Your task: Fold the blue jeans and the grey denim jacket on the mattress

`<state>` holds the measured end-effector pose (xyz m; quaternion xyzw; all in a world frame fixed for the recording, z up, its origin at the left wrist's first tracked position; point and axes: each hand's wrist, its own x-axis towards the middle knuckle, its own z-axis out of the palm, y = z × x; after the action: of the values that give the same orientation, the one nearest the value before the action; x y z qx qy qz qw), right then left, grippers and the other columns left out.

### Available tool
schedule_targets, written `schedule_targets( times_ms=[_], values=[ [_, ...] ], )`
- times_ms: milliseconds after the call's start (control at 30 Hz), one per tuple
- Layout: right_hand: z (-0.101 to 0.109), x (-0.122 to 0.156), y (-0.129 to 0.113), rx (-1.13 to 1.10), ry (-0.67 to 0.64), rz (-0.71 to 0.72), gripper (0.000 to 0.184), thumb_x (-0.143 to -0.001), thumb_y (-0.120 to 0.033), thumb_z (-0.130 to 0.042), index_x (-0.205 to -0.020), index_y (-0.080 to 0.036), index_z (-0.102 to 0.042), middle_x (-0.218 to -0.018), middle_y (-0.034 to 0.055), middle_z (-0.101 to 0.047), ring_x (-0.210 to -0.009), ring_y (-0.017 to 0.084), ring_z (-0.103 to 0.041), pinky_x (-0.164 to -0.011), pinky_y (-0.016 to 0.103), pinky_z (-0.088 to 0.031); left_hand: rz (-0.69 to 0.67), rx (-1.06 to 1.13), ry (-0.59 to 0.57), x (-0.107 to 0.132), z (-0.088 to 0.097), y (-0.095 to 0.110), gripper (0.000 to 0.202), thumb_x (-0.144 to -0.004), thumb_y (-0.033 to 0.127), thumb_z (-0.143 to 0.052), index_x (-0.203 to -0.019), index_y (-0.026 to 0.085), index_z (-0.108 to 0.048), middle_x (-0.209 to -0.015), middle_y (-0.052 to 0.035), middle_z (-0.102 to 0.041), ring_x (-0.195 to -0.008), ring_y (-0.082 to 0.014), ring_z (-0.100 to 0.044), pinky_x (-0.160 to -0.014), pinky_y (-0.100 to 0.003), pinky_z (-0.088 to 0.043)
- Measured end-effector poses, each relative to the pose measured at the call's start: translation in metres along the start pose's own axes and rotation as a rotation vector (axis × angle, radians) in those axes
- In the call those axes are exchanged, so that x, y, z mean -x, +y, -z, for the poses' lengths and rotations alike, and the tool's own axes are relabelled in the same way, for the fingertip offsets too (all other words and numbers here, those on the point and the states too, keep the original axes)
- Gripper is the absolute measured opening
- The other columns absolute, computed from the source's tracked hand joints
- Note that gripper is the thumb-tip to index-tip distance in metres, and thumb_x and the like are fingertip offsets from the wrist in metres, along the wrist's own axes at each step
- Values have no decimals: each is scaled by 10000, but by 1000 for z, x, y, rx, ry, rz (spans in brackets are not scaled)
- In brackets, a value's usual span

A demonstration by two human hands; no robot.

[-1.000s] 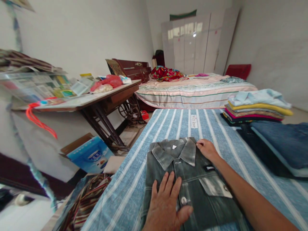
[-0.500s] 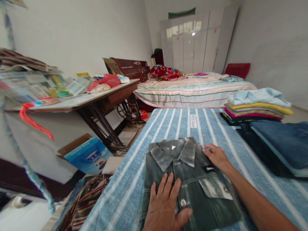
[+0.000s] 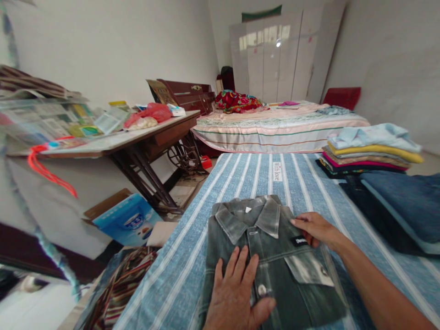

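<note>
A dark grey-green, faded denim shirt (image 3: 271, 252) lies folded, collar away from me, on a blue-and-white striped cloth (image 3: 247, 172). My left hand (image 3: 235, 288) rests flat on its front beside the button row, fingers spread. At the shirt's right side, near the shoulder, my right hand (image 3: 316, 228) pinches the edge, thumb on top and the other fingers curled down beside and partly under it. A chest label and a pale pocket flap with a button show near the right hand.
To the right are a stack of folded clothes (image 3: 371, 151) and folded jeans (image 3: 405, 201). Beyond stands a bed (image 3: 275, 130). On the left, a sewing-machine table (image 3: 113, 142) carries boxes and bags; a blue carton (image 3: 130, 220) and striped fabric (image 3: 120, 288) sit lower down.
My right hand has shifted slightly right and down along the shirt's edge, its fingers curling from stretched out into a pinch. The left hand has stayed in place.
</note>
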<state>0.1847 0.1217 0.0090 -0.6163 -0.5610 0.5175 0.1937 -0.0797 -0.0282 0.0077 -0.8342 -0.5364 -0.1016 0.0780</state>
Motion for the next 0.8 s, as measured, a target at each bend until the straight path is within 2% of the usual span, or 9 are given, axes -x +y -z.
schedule_targets(
  times_ms=[433, 633, 800],
  values=[
    [-5, -7, 4, -14, 22, 4, 317, -796, -398, -560, -565, -195, -484, -330, -58, -455, -280, 84, -448, -277, 160, -303, 13, 18, -36, 0, 1, 0, 690, -831, 588, -479, -1422, 262, -337, -1445, -90, -398, -1289, -312, -379, -1020, -518, -325],
    [-5, -8, 7, -34, 25, 7, 273, -814, -354, -541, -596, -195, -496, -332, -60, -464, -276, 90, -451, -271, 162, -299, -2, 11, 4, 0, 0, 0, 687, -837, 584, -472, -1423, 254, -335, -1436, -91, -411, -1284, -313, -385, -1018, -522, -324],
    [-5, -8, 8, -52, 24, 11, 257, -814, -358, -538, -619, -195, -502, -331, -63, -464, -273, 94, -450, -266, 165, -287, -13, -25, -20, 0, 1, 0, 674, -854, 591, -433, -1417, 232, -344, -1441, -102, -401, -1281, -323, -394, -979, -547, -358]
  ],
)
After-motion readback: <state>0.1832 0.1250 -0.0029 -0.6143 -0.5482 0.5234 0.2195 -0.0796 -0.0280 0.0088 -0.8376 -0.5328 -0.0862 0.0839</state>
